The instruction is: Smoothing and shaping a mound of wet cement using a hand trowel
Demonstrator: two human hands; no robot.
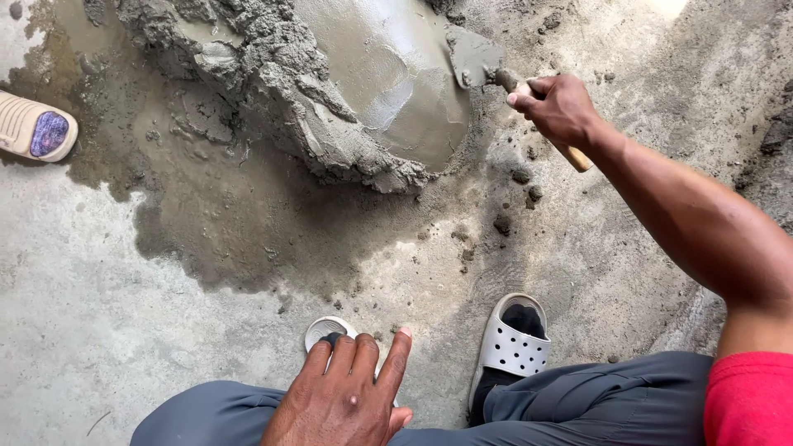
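We look down on a concrete floor (99, 330), its upper edge cut off along with the top of a large mound of wet grey mortar (330, 91). The mound has rough, crumbly edges and a smooth, glossy hollow in the middle; a dark damp stain spreads from it. Our grey trousers (595, 405) run out of the bottom edge. A second person's sandal (33, 125) is half cut off at the left. Our right hand (557, 106) is closed around the wooden handle of a trowel (475, 56), hiding most of that handle; the mortar-coated blade rests on the mound's right side. Our left hand (343, 396) lies flat, fingers spread, on our knee, covering part of one white slipper (324, 330).
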